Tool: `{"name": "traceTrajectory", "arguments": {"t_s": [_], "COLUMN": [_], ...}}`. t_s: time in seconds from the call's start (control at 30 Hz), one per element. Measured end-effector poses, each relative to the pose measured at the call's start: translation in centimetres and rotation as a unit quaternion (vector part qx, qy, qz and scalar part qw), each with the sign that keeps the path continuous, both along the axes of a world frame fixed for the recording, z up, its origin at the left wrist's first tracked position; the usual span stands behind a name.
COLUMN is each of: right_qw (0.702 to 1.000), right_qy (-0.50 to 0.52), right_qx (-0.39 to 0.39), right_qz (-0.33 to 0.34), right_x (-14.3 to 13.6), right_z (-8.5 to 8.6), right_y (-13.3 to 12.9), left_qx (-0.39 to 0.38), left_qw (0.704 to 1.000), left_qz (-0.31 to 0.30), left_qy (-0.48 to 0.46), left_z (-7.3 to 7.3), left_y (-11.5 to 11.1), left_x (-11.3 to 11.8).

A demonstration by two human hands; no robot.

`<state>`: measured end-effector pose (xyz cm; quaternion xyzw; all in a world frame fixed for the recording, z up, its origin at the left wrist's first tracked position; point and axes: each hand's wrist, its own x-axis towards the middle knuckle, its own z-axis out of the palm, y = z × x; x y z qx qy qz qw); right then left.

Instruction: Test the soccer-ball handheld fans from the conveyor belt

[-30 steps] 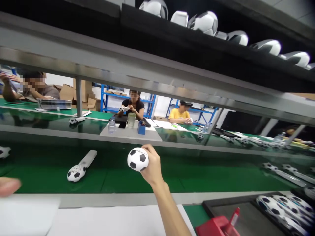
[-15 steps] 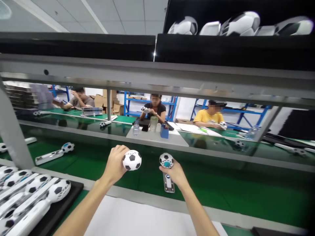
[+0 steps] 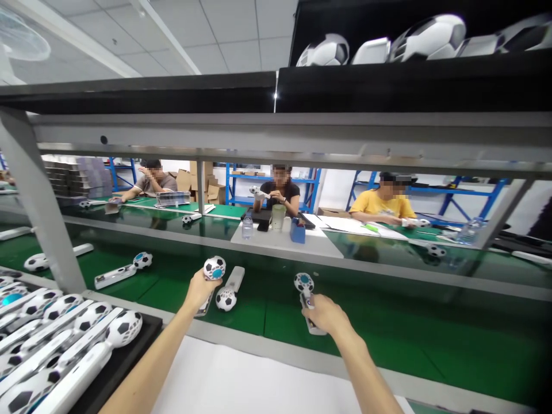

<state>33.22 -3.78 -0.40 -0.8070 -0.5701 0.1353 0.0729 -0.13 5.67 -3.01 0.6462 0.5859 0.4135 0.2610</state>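
Observation:
My left hand [image 3: 199, 292] is closed around a white stick-handled device with a soccer-ball head [image 3: 214, 268], and a blue disc shows on the ball. The fingers hide much of its handle. Just right of that hand, a second such device [image 3: 226, 299] lies on the green surface, handle pointing away from me. My right hand [image 3: 323, 313] grips the handle of a third soccer-ball device [image 3: 304, 282]. Its ball points away from me, blue disc facing up, and its handle is partly covered by my fingers.
A black tray [image 3: 149, 330] at left holds several soccer-ball devices. Others lie on the green surface [image 3: 388, 333]. White paper [image 3: 241, 379] lies in front of me. A metal post [image 3: 47, 201] and overhead shelf [image 3: 215, 135] frame the view. Three people sit opposite.
The view has shifted, so things sit further right. The ball in my left hand now shows its blue disc. A device beside that hand has come into view. My right fingers now cover the handle.

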Motion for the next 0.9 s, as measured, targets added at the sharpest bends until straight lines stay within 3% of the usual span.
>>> {"name": "traceTrajectory", "arguments": {"t_s": [0.13, 0.33, 0.5, 0.57, 0.63, 0.77, 0.9], "right_qw": [1.0, 0.999, 0.997, 0.996, 0.994, 0.989, 0.983], "right_qy": [-0.008, 0.017, 0.053, 0.068, 0.081, 0.103, 0.12], "right_qx": [-0.005, 0.039, 0.057, 0.064, 0.071, 0.083, 0.086], "right_qz": [-0.009, -0.001, 0.01, 0.016, 0.026, 0.062, 0.107], "right_x": [-0.4, -1.2, -1.5, -1.8, -2.2, -3.2, -4.3], "right_z": [1.2, 3.4, 4.4, 4.5, 4.7, 4.8, 4.5], "right_y": [-0.5, -1.4, -1.9, -2.0, -2.2, -2.4, -2.6], "left_qx": [0.036, 0.017, 0.038, 0.059, 0.073, 0.067, 0.055], "left_qw": [0.999, 0.988, 0.974, 0.973, 0.971, 0.955, 0.961], "left_qz": [0.012, 0.047, 0.063, 0.031, -0.044, -0.195, -0.222], "left_qy": [0.031, 0.144, 0.213, 0.221, 0.221, 0.212, 0.156], "left_z": [-1.0, -2.6, -1.5, -0.6, 0.1, -0.5, -0.6], "left_y": [-0.3, -0.3, -1.2, -2.0, -2.8, -4.5, -5.3], "left_x": [0.5, -0.2, 0.5, 1.7, 3.3, 6.0, 6.7]}}
